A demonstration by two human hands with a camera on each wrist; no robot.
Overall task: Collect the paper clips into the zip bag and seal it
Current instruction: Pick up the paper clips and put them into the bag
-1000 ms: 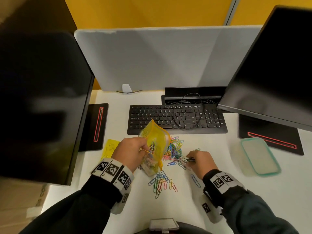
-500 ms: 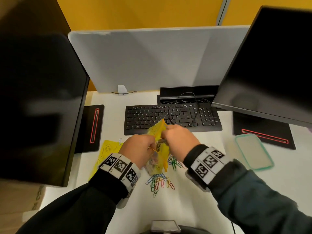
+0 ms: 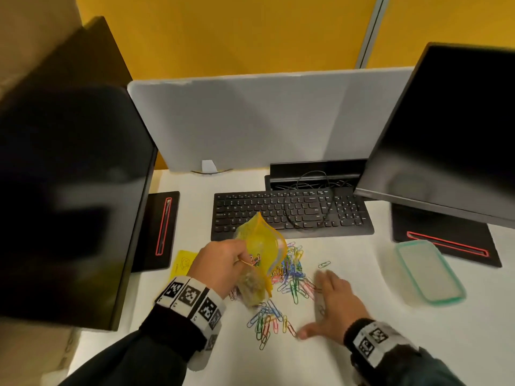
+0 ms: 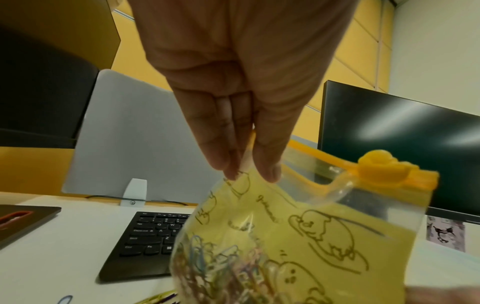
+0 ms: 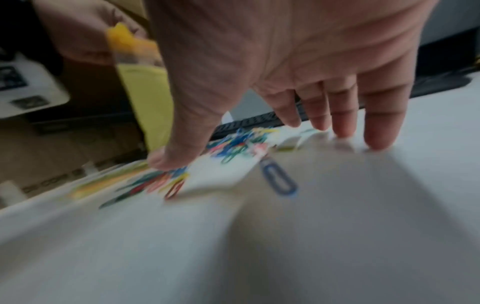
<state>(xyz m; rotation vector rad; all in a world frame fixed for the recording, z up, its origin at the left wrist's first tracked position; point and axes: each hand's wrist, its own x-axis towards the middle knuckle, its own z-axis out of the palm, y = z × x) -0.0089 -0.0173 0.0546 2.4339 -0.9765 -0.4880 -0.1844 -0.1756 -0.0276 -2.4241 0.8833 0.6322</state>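
My left hand (image 3: 223, 263) pinches the rim of a yellow zip bag (image 3: 260, 246) and holds it up above the desk with its mouth open; coloured clips show inside the bag (image 4: 285, 246), whose orange slider (image 4: 379, 166) sits at the far end of the zip. Loose coloured paper clips (image 3: 291, 270) lie in a heap to the right of the bag, with a second cluster (image 3: 267, 324) nearer me. My right hand (image 3: 328, 305) is spread flat, low over the desk, to the right of the clips and holds nothing. A blue clip (image 5: 279, 179) lies under the right hand (image 5: 272, 131).
A black keyboard (image 3: 289, 213) lies behind the clips. Two dark monitors (image 3: 64, 196) (image 3: 451, 129) stand at left and right. A clear lidded container with a teal rim (image 3: 429, 271) sits at the right. A yellow card (image 3: 182, 263) lies left of my left hand.
My right hand has come away from the bag's mouth and down to the desk beside the clips, now open. The left hand still holds the bag up.
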